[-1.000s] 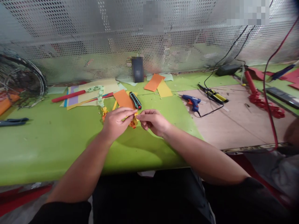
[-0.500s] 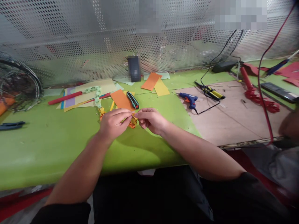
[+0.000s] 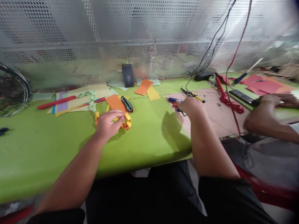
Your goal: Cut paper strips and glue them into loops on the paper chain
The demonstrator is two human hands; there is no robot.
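My left hand [image 3: 108, 124] pinches the end of a paper chain [image 3: 128, 120] made of yellow and orange loops. This chain runs behind the hand to pale green links [image 3: 92, 101] and a red rolled tube [image 3: 57, 102] at the left. Over on the right, my right hand [image 3: 192, 107] is closed around a blue hot glue gun [image 3: 174, 100] at the edge of the pinkish board. The gun's nozzle points left, and most of its handle is hidden under my fingers. A utility knife [image 3: 127, 104] lies just beyond my left hand, partly on an orange paper sheet [image 3: 114, 102].
Orange [image 3: 143, 87] and yellow slips [image 3: 153, 92] lie near the perforated metal panel [image 3: 93, 56]. Yellow-handled pliers [image 3: 197, 97] sit behind my right hand. A red cable [image 3: 230, 74] hangs at the right, near a co-worker's arm [image 3: 261, 116], a phone [image 3: 241, 97] and a red paper chain [image 3: 233, 105].
My right hand has left the yellow paper and reached right to the glue gun. My left hand still holds the chain. The view has turned right, showing more of the co-worker's arms.
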